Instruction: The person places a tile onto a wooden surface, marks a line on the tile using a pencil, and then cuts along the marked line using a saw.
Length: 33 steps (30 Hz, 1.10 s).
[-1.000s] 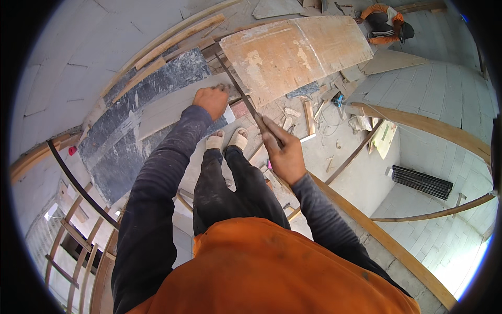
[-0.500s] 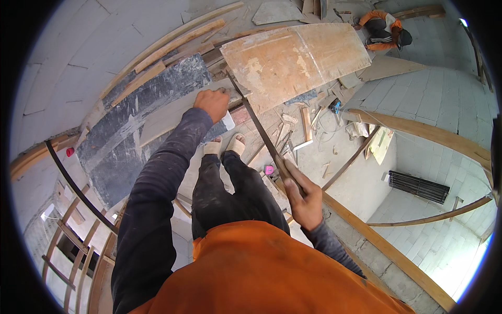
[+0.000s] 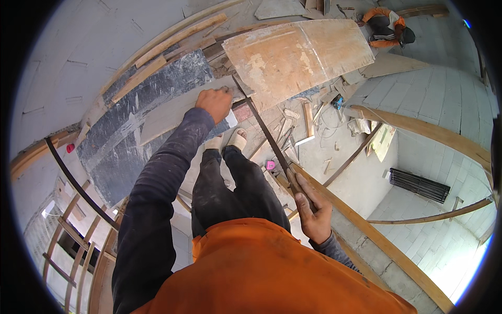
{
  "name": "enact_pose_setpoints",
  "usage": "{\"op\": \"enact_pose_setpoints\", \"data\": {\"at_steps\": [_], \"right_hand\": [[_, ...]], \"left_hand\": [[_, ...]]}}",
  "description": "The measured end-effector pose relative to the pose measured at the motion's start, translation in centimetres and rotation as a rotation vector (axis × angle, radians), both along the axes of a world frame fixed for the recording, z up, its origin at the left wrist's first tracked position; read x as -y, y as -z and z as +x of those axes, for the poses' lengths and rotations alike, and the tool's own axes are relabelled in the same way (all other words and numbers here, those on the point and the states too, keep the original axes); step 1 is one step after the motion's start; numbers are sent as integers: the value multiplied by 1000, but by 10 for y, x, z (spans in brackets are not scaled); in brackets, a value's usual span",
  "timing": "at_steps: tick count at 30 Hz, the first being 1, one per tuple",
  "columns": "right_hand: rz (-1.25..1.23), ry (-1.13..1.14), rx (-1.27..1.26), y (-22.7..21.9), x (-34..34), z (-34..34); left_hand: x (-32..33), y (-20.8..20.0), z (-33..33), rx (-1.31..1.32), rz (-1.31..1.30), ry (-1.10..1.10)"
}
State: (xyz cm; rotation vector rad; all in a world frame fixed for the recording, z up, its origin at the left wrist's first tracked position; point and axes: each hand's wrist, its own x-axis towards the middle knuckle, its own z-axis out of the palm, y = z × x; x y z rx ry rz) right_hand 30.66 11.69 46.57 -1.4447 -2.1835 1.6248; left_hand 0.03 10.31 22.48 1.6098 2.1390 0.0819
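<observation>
My left hand (image 3: 215,104) is closed over the edge of a narrow, pale grey board (image 3: 170,118), close to its far end. That board lies over a large dark, scuffed panel (image 3: 117,149). In my right hand (image 3: 316,215) is the wooden handle of a handsaw, at the lower right beside my hip. The long, thin dark saw blade (image 3: 267,133) slants up and left, and its far part crosses the grey board's end just right of my left hand. Where exactly the teeth meet the board is too small to make out.
A big tan plywood sheet (image 3: 298,57) lies beyond the saw. Long timber strips (image 3: 180,41) run along the left wall. Wood scraps, a pink tape measure (image 3: 270,165) and a blue tool (image 3: 337,102) lie on the floor. A timber beam (image 3: 376,235) borders an opening at right. Another person (image 3: 387,29) crouches far right.
My right hand has drawn the saw back toward me, down and to the right. My left hand keeps its hold on the grey board, almost unmoved.
</observation>
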Motion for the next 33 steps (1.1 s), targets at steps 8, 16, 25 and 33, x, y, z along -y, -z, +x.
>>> {"op": "enact_pose_setpoints", "data": {"at_steps": [8, 16, 25, 33], "right_hand": [[55, -35, -54, 89, -41, -68], [112, -49, 19, 48, -30, -46], [1, 107, -73, 2, 5, 9], [84, -80, -33, 95, -67, -89]], "left_hand": [[4, 7, 15, -22, -8, 13], [-4, 8, 7, 1, 33, -15], [6, 2, 10, 2, -8, 3], [4, -4, 18, 25, -6, -18]]}}
